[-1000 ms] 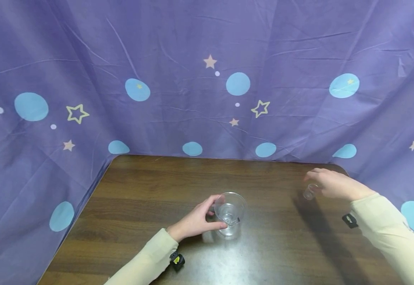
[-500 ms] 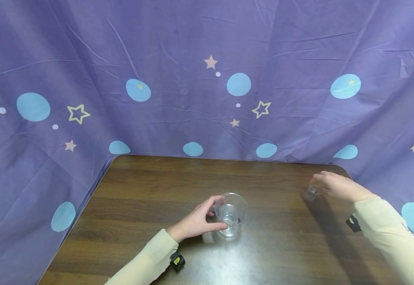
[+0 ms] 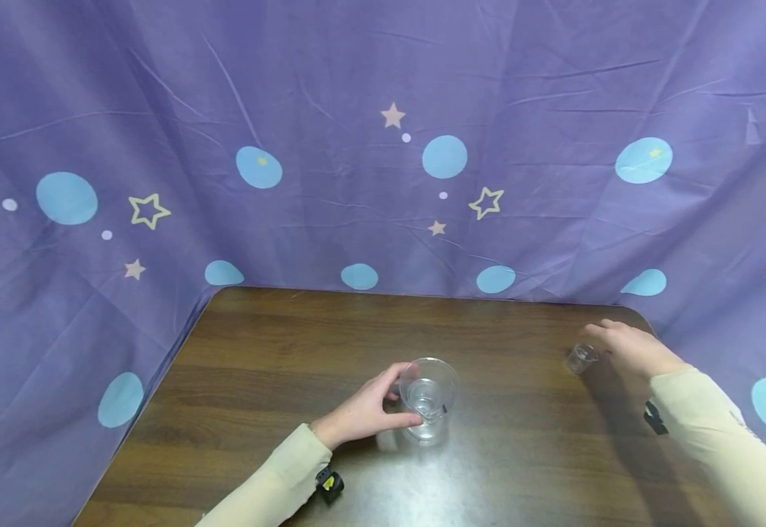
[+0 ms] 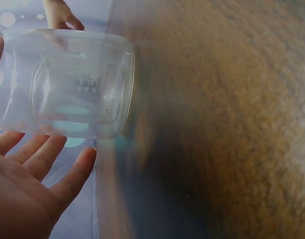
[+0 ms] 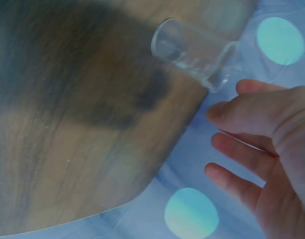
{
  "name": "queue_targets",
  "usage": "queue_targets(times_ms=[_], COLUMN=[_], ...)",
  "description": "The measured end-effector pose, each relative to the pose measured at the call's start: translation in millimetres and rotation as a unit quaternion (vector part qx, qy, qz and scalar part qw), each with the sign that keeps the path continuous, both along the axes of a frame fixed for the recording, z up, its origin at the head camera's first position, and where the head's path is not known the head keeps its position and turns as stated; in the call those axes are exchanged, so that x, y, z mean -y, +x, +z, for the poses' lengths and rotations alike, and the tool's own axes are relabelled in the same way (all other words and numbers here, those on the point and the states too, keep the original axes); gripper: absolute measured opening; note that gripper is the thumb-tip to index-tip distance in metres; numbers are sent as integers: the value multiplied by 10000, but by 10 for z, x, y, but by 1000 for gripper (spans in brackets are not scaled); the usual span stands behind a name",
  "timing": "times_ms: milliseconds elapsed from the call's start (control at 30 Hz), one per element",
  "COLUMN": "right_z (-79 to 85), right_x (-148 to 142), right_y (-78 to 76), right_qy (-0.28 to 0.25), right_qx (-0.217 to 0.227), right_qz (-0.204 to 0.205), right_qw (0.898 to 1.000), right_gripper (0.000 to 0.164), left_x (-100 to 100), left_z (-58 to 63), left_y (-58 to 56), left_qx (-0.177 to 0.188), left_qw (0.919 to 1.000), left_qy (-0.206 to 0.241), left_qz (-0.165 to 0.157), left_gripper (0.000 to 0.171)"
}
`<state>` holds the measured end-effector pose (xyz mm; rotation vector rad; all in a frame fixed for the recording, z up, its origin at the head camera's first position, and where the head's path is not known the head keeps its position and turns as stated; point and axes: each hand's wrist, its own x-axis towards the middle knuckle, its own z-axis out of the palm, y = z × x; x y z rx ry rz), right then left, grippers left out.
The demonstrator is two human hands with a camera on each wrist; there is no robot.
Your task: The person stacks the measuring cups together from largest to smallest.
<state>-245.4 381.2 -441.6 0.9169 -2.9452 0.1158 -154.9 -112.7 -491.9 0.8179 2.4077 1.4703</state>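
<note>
My left hand (image 3: 371, 408) holds a large clear beaker (image 3: 430, 380) near the middle of the table, thumb on the near side and fingers on the far side. Through its wall in the left wrist view, a smaller clear vessel with printed marks (image 4: 85, 87) shows inside the beaker (image 4: 120, 50). At the right, a small clear beaker (image 3: 581, 359) stands upright on the table. Just beside and above it is my right hand (image 3: 633, 348). In the right wrist view, the fingertips (image 5: 219, 110) are apart from the small beaker (image 5: 192, 47), with nothing between them.
The brown wooden table (image 3: 290, 337) has rounded far corners. A purple curtain (image 3: 330, 183) with stars and blue dots hangs behind it and at both sides. The small beaker stands not far from the table's right edge.
The small beaker, tilted at my right fingers a second ago, now stands upright on the table. My right hand has let go and shifted slightly right. My left hand and the large beaker stay put.
</note>
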Motion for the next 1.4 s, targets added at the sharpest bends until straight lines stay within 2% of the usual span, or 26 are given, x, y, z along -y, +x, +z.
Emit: queue_targets(times_ms=[333,667,967,1400], right_z=[-99,-144,-205,-140], right_x=[17,13,0,137], right_y=[-50,-59,-60,-42], right_qy=[23,11,27,64], right_qx=[-60,147,159,501], right_qz=[-5,-107,-48,110], right_qw=[10000,9998,9999,9987], right_gripper=[44,46,43,31], left_x=[-11,-3,2,10], left_z=[16,-8,-14,-26], left_y=[6,-7,-14,-21], left_qx=[68,61,42,32], left_qw=[10000,10000,10000,10000], left_qy=[49,49,53,79], left_qz=[12,-12,-26,-38], left_gripper=[78,77,79,78])
